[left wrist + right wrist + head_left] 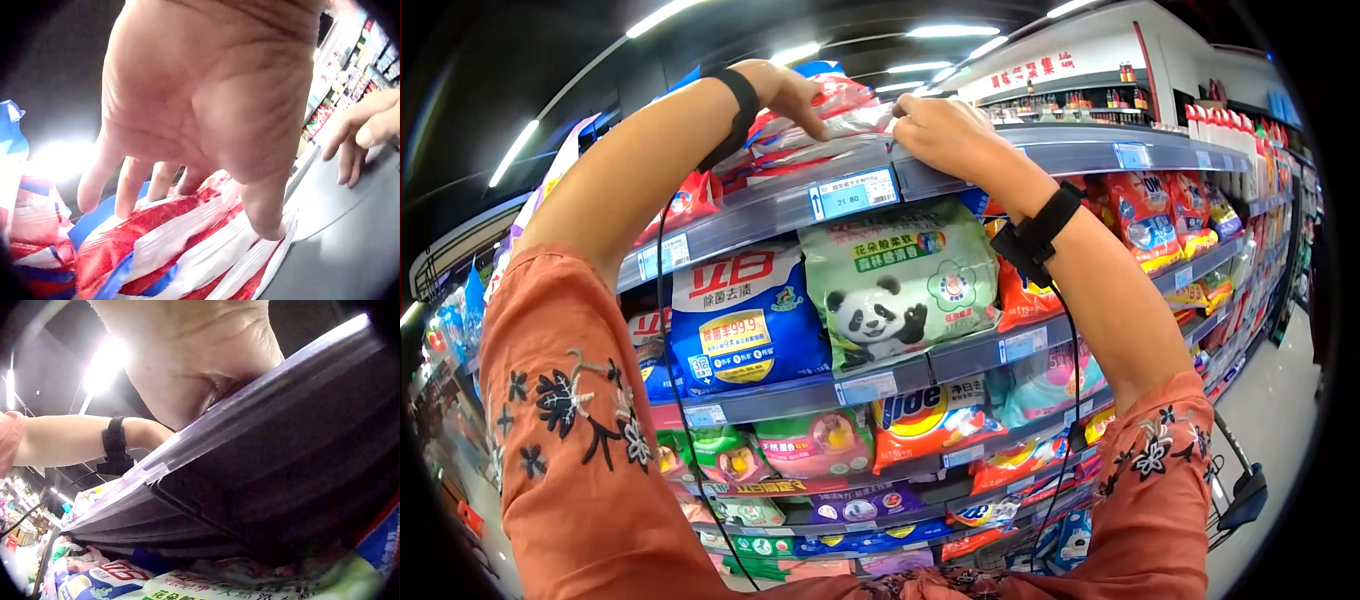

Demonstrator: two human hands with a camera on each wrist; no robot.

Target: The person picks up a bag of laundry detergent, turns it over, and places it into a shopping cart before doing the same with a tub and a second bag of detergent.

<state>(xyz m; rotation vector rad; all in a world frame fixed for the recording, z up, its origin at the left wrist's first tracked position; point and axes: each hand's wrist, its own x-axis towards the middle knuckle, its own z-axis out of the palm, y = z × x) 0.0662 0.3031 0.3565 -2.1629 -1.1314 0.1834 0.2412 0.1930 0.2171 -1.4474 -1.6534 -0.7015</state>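
On the top shelf (1060,145) lies a stack of red, white and blue plastic bags (840,115). My left hand (785,95) is over the stack; in the left wrist view the hand (200,106) has its fingers spread on the crinkled bags (187,250), the thumb touching their white edge. To the right of the bags, my right hand (950,130) is at the shelf's front edge, with nothing seen in it. Its fingers (350,147) are loosely bent over the grey shelf surface. The right wrist view shows the palm (194,362) above the shelf edge, fingertips hidden.
Below are a green panda bag (910,290), a blue and white bag (745,320) and an orange Tide bag (930,425) on lower shelves. Price tags (853,194) line the edges. A cart (1245,495) stands at the right, and cables hang from both wrists.
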